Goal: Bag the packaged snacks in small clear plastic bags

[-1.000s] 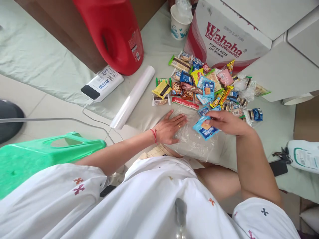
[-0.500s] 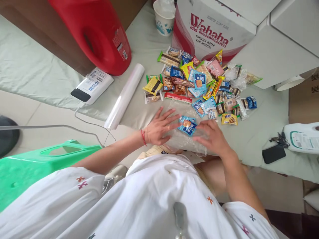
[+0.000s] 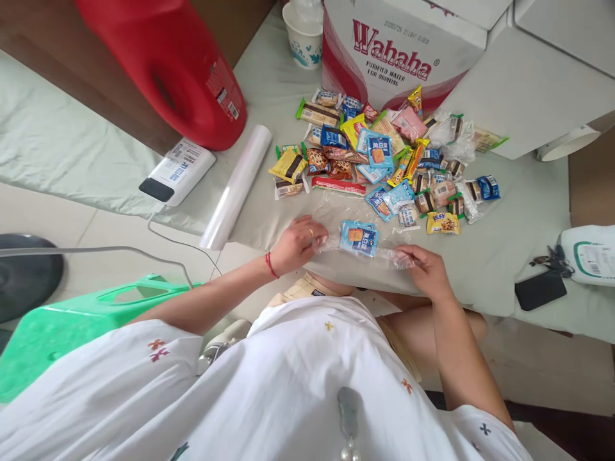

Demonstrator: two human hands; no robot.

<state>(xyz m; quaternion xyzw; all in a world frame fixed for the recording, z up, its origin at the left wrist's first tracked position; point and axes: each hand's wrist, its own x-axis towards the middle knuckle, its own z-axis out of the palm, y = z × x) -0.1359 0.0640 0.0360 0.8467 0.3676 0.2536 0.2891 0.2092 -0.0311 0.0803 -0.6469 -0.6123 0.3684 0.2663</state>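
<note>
Clear plastic film (image 3: 336, 203) lies on the cloth-covered surface, with blue snack packets (image 3: 359, 238) resting on it. My left hand (image 3: 300, 242), a red string on its wrist, pinches the film just left of the packets. On the other side my right hand (image 3: 426, 267) grips the film's near right part between thumb and fingers. The film's near edge is gathered and lifted between both hands, close to the packets. Just beyond lies a pile of small wrapped snacks (image 3: 339, 153) in many colours, with a red stick-shaped packet (image 3: 338, 186) at its near side.
A roll of clear film (image 3: 236, 187) lies to the left, near a white device (image 3: 179, 171) on a cable and a red jug (image 3: 168, 77). Behind the snacks stand a Wahaha carton (image 3: 398, 57) and paper cup (image 3: 303, 38). A black card-like object (image 3: 541, 290) is at right.
Both hands were spread over the film beside the packets; now their fingers have closed on it. The near edge has been raised toward the packets, and my right hand has moved slightly right.
</note>
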